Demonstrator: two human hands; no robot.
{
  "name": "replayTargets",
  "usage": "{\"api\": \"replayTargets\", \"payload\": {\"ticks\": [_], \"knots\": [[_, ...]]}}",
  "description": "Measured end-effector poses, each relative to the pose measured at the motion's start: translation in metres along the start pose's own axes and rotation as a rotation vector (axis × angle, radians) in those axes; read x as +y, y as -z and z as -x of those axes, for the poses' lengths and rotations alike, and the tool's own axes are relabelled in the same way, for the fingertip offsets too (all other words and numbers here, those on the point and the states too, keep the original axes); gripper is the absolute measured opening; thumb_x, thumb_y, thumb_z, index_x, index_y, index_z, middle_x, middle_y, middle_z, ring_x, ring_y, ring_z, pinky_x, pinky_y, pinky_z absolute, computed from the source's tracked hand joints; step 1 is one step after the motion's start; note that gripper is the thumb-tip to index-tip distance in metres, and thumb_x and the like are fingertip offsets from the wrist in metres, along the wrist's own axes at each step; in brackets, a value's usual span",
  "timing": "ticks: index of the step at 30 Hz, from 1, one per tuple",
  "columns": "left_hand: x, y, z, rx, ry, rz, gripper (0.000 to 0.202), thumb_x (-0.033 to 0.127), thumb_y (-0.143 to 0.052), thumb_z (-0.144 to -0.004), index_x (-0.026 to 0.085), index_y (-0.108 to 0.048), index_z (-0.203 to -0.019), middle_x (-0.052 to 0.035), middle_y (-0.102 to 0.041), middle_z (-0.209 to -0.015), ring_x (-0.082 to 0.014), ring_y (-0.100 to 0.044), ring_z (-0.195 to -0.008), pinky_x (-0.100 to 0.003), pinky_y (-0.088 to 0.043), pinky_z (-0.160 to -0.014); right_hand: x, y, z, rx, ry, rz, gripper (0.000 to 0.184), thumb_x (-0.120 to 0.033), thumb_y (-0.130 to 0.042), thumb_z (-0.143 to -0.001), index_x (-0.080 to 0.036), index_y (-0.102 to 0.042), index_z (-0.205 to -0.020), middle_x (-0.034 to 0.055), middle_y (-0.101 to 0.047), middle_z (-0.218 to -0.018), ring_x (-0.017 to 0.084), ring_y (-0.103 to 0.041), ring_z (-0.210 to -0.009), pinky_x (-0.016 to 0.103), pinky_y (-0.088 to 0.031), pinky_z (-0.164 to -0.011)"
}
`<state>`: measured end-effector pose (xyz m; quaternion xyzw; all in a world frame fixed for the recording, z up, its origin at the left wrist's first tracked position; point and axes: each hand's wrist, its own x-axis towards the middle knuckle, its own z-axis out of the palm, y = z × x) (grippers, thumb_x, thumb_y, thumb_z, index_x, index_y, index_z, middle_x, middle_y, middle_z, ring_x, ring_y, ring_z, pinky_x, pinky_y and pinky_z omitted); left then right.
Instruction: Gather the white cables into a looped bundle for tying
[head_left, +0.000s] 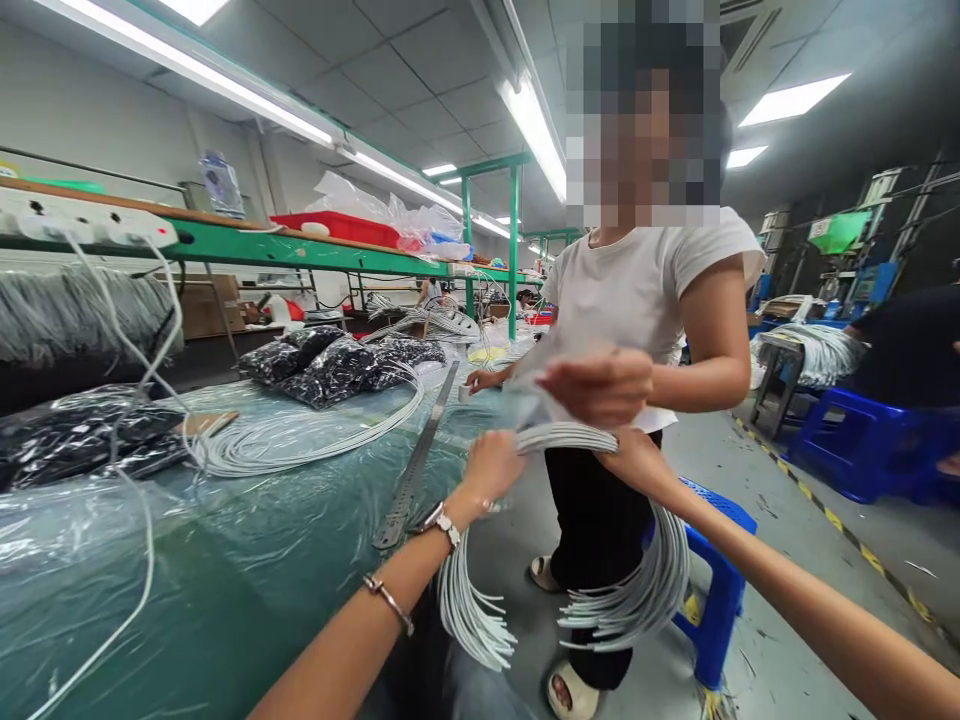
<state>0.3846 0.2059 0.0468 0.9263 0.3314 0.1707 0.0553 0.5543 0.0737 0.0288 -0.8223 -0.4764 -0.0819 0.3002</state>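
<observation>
A bundle of white cables (566, 438) stretches between my two hands, its cut ends hanging down on both sides in a loop above the floor. My left hand (495, 468) is closed round the bundle at its left. At the right end of the upper stretch, my right hand (637, 462) grips the same bundle. Just above the cables is a co-worker's blurred hand (604, 385), near some clear film. The co-worker's other hand (486, 381) rests at the table with a small white roll (465, 393).
The plastic-covered green table (285, 560) carries a steel ruler (420, 455), a coil of white cable (300, 455) and dark bagged parts (330, 365). The co-worker (622, 300) stands close ahead. A blue stool (712, 570) is at the right. A power strip (90, 225) hangs upper left.
</observation>
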Motion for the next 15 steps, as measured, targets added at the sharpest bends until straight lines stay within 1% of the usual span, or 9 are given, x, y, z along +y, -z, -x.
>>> {"api": "replayTargets", "payload": {"ticks": [3, 6, 8, 11, 13, 14, 15], "knots": [[-0.003, -0.007, 0.021, 0.011, 0.042, 0.017, 0.022, 0.028, -0.053, -0.09, 0.014, -0.069, -0.093, -0.0118, -0.072, -0.091, -0.0254, -0.068, -0.088, -0.039, -0.051, -0.077, 0.003, -0.003, 0.016, -0.048, -0.016, 0.057, 0.024, -0.025, -0.059, -0.089, -0.015, -0.057, -0.068, 0.0002, -0.058, -0.064, 0.015, -0.057, -0.063, 0.025, -0.039, -0.06], [-0.005, -0.016, 0.051, 0.009, 0.115, 0.041, 0.019, 0.026, -0.054, -0.085, 0.017, -0.069, -0.091, -0.0149, -0.073, -0.093, -0.0306, -0.069, -0.089, -0.038, -0.049, -0.073, 0.001, -0.013, 0.039, -0.062, -0.028, 0.075, 0.02, -0.016, -0.053, -0.083, -0.018, -0.052, -0.063, 0.0039, -0.06, -0.062, 0.019, -0.058, -0.062, 0.026, -0.027, -0.056], [-0.008, -0.025, 0.075, -0.012, 0.176, 0.054, 0.015, 0.023, -0.055, -0.081, 0.021, -0.068, -0.088, -0.0141, -0.073, -0.09, -0.0331, -0.068, -0.09, -0.038, -0.048, -0.071, 0.0, -0.024, 0.059, -0.096, -0.023, 0.075, 0.019, -0.014, -0.05, -0.08, -0.019, -0.048, -0.062, 0.0039, -0.06, -0.061, 0.02, -0.059, -0.062, 0.026, -0.025, -0.056], [-0.019, -0.041, 0.115, -0.077, 0.265, 0.073, 0.016, 0.019, -0.056, -0.077, 0.025, -0.068, -0.087, -0.0095, -0.073, -0.086, -0.0316, -0.069, -0.089, -0.039, -0.049, -0.072, -0.004, -0.044, 0.096, -0.171, 0.007, -0.009, 0.017, -0.012, -0.047, -0.073, -0.021, -0.041, -0.059, 0.002, -0.058, -0.057, 0.02, -0.06, -0.058, 0.026, -0.027, -0.055], [-0.031, -0.052, 0.145, -0.144, 0.338, 0.088, 0.026, 0.018, -0.063, -0.071, 0.03, -0.069, -0.094, -0.0068, -0.074, -0.09, -0.0299, -0.068, -0.092, -0.038, -0.052, -0.077, -0.009, -0.057, 0.119, -0.197, 0.03, -0.114, 0.015, -0.013, -0.047, -0.066, -0.022, -0.038, -0.057, 0.0009, -0.057, -0.054, 0.02, -0.059, -0.054, 0.027, -0.028, -0.053], [-0.038, -0.056, 0.161, -0.157, 0.377, 0.098, 0.037, 0.018, -0.066, -0.067, 0.034, -0.069, -0.099, -0.0048, -0.074, -0.094, -0.0286, -0.068, -0.095, -0.037, -0.052, -0.08, -0.013, -0.063, 0.127, -0.201, 0.048, -0.169, 0.013, -0.015, -0.047, -0.062, -0.022, -0.037, -0.055, 0.0002, -0.056, -0.052, 0.02, -0.058, -0.051, 0.027, -0.028, -0.051], [-0.046, -0.06, 0.178, -0.19, 0.417, 0.132, 0.047, 0.016, -0.071, -0.061, 0.041, -0.069, -0.101, -0.0013, -0.074, -0.099, -0.0271, -0.067, -0.1, -0.036, -0.053, -0.084, -0.018, -0.069, 0.132, -0.201, 0.075, -0.216, 0.012, -0.017, -0.047, -0.058, -0.023, -0.038, -0.053, -0.0005, -0.055, -0.049, 0.021, -0.058, -0.049, 0.027, -0.028, -0.048]]}}
